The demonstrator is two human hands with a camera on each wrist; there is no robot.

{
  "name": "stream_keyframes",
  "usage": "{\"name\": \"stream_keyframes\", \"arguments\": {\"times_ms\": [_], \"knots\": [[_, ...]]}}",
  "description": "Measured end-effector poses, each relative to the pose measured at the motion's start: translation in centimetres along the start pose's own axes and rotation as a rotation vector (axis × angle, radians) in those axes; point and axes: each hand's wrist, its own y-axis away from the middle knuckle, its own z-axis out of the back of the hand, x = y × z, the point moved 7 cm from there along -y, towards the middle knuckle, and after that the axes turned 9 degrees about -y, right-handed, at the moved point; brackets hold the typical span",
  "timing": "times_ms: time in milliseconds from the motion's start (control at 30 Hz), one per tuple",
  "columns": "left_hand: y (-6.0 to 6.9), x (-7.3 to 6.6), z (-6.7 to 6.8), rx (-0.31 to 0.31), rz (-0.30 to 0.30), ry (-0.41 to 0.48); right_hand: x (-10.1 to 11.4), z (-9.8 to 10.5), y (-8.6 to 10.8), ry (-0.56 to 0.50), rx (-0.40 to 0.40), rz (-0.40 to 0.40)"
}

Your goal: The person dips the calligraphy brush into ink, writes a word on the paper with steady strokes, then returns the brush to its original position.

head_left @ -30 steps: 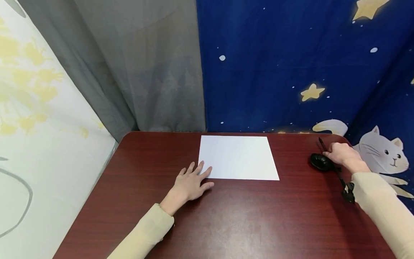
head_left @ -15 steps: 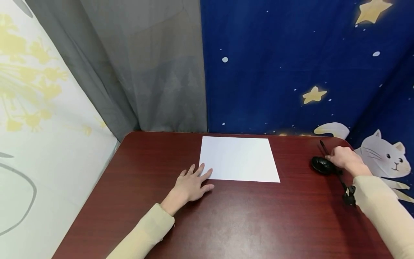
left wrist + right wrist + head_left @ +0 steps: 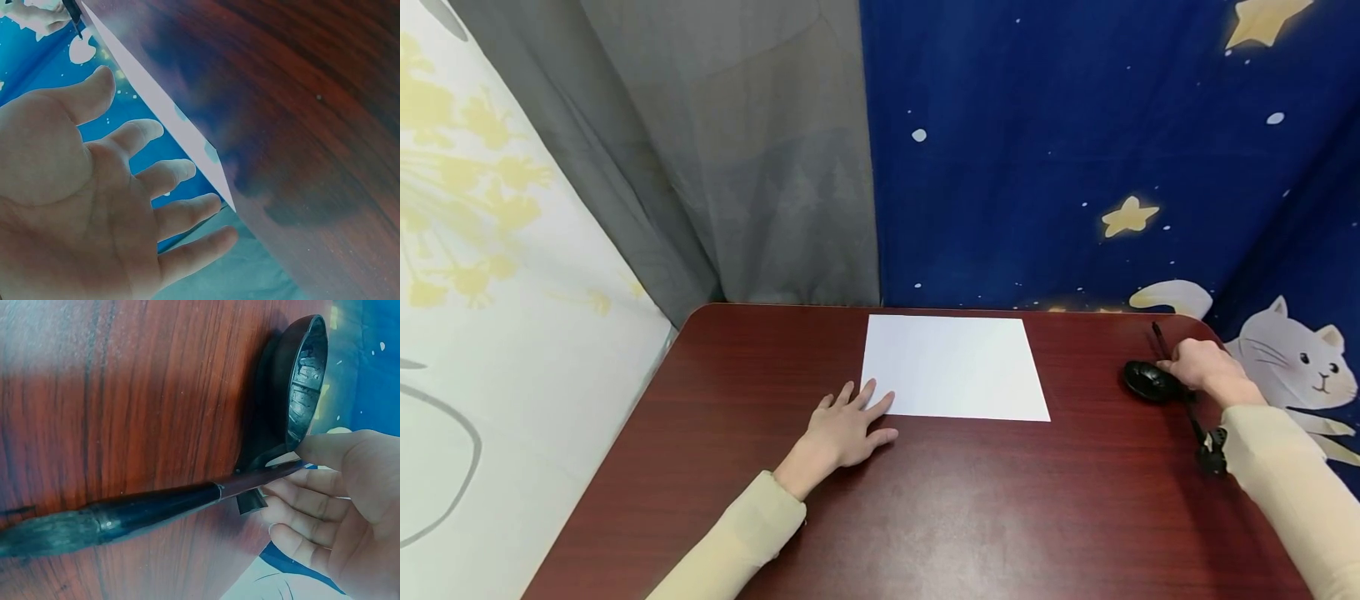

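- The left hand [image 3: 842, 433] has its grip fanned wide, holding nothing, fingertips at the near left corner of the paper sheet [image 3: 958, 371].
- The right hand [image 3: 1206, 367] pinches the calligraphy brush [image 3: 162, 507] beside the black dish [image 3: 1150, 381], near the right edge of the bench [image 3: 925, 517].
- Broad room separates sheet and dish.

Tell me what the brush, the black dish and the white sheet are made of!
Brush: streaky bristles, perhaps animal hair; behind them it gleams smooth, like plastic or lacquered wood.
Black dish: maybe plastic or glazed pottery, because shiny glints show inside.
White sheet: most likely paper, matte, thin, with straight edges.
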Motion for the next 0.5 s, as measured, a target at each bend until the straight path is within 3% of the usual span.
{"name": "stream_keyframes", "arguments": {"times_ms": [500], "knots": [[-0.14, -0.28, -0.15, 0.016, -0.003, -0.009, -0.07, -0.22, 0.12, -0.004, 0.029, -0.007]]}}
